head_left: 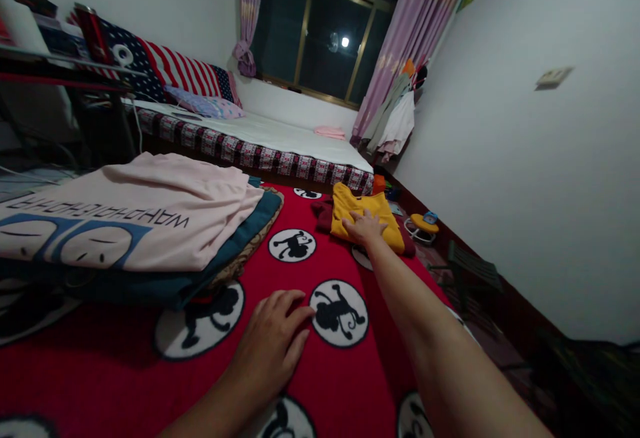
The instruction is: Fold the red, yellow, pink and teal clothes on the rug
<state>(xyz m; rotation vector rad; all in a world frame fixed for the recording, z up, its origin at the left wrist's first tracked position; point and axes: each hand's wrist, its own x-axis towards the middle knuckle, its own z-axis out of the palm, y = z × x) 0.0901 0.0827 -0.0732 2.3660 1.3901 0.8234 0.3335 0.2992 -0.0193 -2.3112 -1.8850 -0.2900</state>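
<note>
My right hand (367, 227) reaches far forward and lies flat with spread fingers on a folded yellow garment (377, 208). Under the yellow one, a dark maroon garment (324, 214) sticks out at the sides. Nearer to me, my left hand (277, 331) rests on the red blanket (280, 281) with its fingers slightly bent and apart, holding nothing. To the left of it is a pile of folded clothes, topped by a pale pink printed shirt (170, 205). A teal garment (240, 225) and a brown patterned one (255, 245) show beneath the shirt.
Beyond the blanket stands a bed (280, 133) with a patterned edge. A desk (65, 68) is at the left. Along the right wall are a small yellow stool (424, 223) and a dark folding stool (473, 268). Clothes (397, 121) hang by the purple curtain (400, 38).
</note>
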